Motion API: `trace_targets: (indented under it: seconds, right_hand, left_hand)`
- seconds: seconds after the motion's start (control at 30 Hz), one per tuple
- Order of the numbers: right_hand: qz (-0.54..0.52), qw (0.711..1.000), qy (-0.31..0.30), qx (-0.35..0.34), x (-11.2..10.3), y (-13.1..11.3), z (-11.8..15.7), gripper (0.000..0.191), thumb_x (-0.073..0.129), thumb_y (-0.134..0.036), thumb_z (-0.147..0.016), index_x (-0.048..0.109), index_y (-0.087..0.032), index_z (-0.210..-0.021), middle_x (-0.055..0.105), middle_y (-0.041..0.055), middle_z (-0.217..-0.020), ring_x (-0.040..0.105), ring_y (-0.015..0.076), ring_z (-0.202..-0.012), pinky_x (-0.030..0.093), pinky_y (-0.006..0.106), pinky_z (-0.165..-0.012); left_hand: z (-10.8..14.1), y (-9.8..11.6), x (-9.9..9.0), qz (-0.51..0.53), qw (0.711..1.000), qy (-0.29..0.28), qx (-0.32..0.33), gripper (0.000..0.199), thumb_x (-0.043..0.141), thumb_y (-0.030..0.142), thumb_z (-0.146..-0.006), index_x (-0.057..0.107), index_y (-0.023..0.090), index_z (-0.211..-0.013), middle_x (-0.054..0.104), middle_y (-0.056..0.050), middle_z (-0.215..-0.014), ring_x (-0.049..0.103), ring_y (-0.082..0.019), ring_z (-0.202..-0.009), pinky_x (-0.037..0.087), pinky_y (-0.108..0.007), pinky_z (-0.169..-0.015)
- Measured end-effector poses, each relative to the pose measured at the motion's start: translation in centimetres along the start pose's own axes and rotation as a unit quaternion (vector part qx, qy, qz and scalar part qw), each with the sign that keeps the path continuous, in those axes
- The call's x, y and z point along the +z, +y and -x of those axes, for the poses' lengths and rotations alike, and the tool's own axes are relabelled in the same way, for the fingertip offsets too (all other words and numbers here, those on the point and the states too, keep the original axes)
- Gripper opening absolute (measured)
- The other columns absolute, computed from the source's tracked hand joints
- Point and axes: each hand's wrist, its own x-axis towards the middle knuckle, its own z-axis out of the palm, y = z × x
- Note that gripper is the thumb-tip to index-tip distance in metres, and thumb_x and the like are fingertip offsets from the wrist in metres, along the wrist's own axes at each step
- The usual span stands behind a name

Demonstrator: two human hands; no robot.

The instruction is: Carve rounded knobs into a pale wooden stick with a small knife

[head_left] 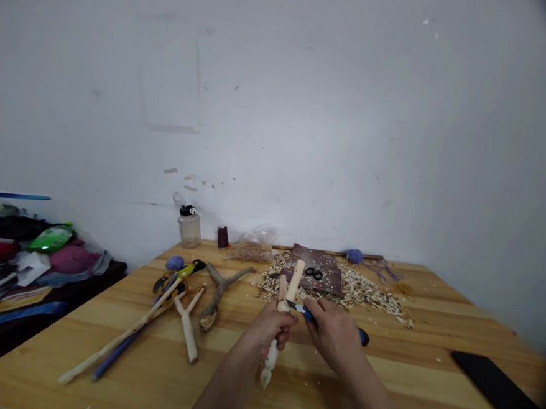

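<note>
Background: a white wall (pixel 280 105) is marked with small scraps of tape, and a wooden table (pixel 411 370) is set against it.
Far left: heaped clothes (pixel 2 260) and a green pouch (pixel 50 237) are piled on a dark surface (pixel 94 285).
Table, left: two long peeled sticks (pixel 118 337) are laid with a forked stick (pixel 187 329) and a rough forked branch (pixel 220 294) just beside them. A plastic bottle (pixel 189 228) and a dark thread spool (pixel 223 237) are placed by the wall.
Left hand (pixel 268 329): fingers (pixel 282 336) are wrapped closed around a carved wooden stick (pixel 294 281), which is held upright and tilted slightly.
Right hand (pixel 334 333): fingers (pixel 321 311) are curled tightly around a blue-handled carving knife (pixel 361 336), its blade pressed to the stick.
Table, behind: a brown mat (pixel 329 264) bearing black scissors (pixel 313 273) is surrounded by wood shavings (pixel 369 295).
Far right: a black slab (pixel 494 388) is laid on the table edge.
</note>
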Motion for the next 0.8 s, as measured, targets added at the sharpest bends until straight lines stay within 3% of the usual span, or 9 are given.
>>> trace_targets:
  seconds: [0.5,0.8]
  right_hand:
    - [0.013,1.000,-0.028,0.004,-0.65,0.03,-0.09,0.023,0.049,-0.022,-0.082,0.056,-0.027,-0.104,0.062,0.0020,-0.087,0.057,0.0163,-0.077,0.030,0.024,-0.060]
    - [0.026,0.998,-0.054,0.012,-0.49,-0.41,-0.32,0.036,0.051,-0.017,-0.080,0.053,-0.028,-0.114,0.063,0.0043,-0.093,0.058,0.0188,-0.083,0.035,0.026,-0.065]
  left_hand:
    - [0.17,-0.02,-0.15,-0.019,1.000,-0.017,-0.001,0.024,0.057,0.017,-0.058,0.038,0.022,-0.072,0.036,0.012,-0.041,0.026,-0.004,-0.031,0.018,-0.017,-0.033]
    - [0.37,0.29,0.05,-0.104,0.994,-0.007,0.044,0.028,0.054,0.014,-0.063,0.046,0.020,-0.089,0.033,0.012,-0.040,0.026,-0.006,-0.031,0.019,-0.017,-0.033]
